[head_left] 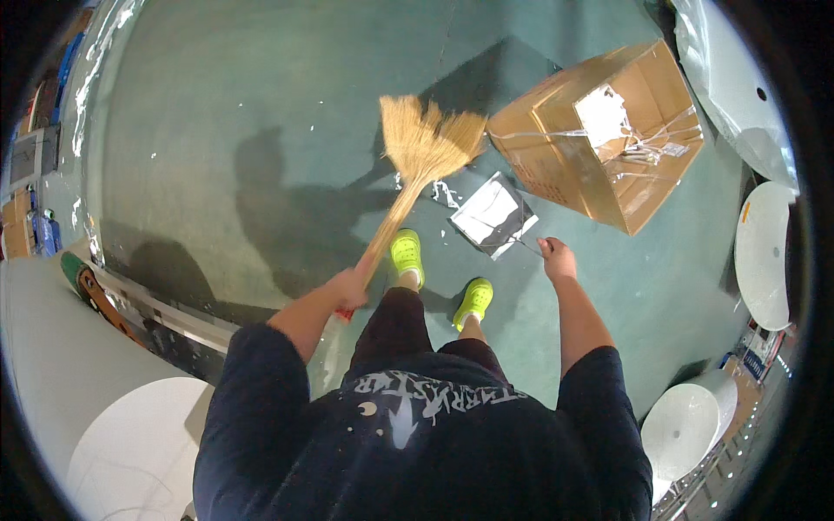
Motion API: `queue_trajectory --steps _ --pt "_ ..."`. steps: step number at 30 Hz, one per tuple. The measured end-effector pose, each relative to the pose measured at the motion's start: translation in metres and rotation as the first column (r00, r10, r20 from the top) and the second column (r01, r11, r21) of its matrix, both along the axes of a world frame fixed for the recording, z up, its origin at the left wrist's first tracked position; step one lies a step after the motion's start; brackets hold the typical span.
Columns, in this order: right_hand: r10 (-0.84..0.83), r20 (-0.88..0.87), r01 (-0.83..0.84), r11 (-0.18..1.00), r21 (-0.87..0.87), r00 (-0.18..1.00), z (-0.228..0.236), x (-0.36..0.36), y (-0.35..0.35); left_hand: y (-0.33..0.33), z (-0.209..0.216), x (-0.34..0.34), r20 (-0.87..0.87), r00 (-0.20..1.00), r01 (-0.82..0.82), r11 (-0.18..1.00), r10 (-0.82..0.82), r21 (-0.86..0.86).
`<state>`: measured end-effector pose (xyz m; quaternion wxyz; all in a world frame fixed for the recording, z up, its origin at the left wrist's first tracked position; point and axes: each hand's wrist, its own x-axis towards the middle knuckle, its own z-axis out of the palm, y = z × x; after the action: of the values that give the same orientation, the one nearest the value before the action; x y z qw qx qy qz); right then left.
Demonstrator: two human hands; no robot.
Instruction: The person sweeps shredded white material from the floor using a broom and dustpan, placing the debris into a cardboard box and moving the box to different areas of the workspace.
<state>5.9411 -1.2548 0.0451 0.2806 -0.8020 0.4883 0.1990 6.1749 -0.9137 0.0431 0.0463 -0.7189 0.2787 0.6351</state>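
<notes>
My left hand [349,288] is closed around the handle of a straw broom [408,174], near its red end. The broom's bristles fan out on the floor, pointing away from me, close to a cardboard box [556,156]. Closed fingers of my right hand [558,258] pinch a thin wire handle on a dustpan-like, white and dark, square pan [493,214]. This pan is just ahead of my feet, between the broom and the box. White scraps [445,193] lie beside it, near the bristles.
The cardboard box lies tilted with its open side to the right; straps and white pieces show inside. Large white rolls [764,256] stand along the right. Another big white roll [139,451] is at lower left. Small white specks dot the green floor [200,174].
</notes>
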Motion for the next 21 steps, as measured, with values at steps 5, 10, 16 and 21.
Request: queue_trajectory --steps 5,10,16,21 --pt "0.053 -0.072 -0.055 0.998 -0.020 0.996 0.003 0.026 0.012 0.107 0.055 0.021 -0.058 0.992 -0.113 0.993 0.114 0.018" --pt "0.145 -0.127 -0.142 0.989 0.029 0.981 0.009 0.038 0.017 0.163 0.108 0.034 0.029 0.930 -0.347 0.902 0.366 -0.258" --pt "0.260 -0.109 -0.255 0.965 0.055 0.959 0.009 0.042 0.030 0.102 0.053 0.001 0.005 0.645 -0.760 0.641 0.764 -0.108" --pt "0.422 -0.108 -0.422 0.906 0.024 0.900 0.005 0.040 0.040 0.063 0.019 -0.143 -0.275 0.484 -0.875 0.452 0.831 -0.174"
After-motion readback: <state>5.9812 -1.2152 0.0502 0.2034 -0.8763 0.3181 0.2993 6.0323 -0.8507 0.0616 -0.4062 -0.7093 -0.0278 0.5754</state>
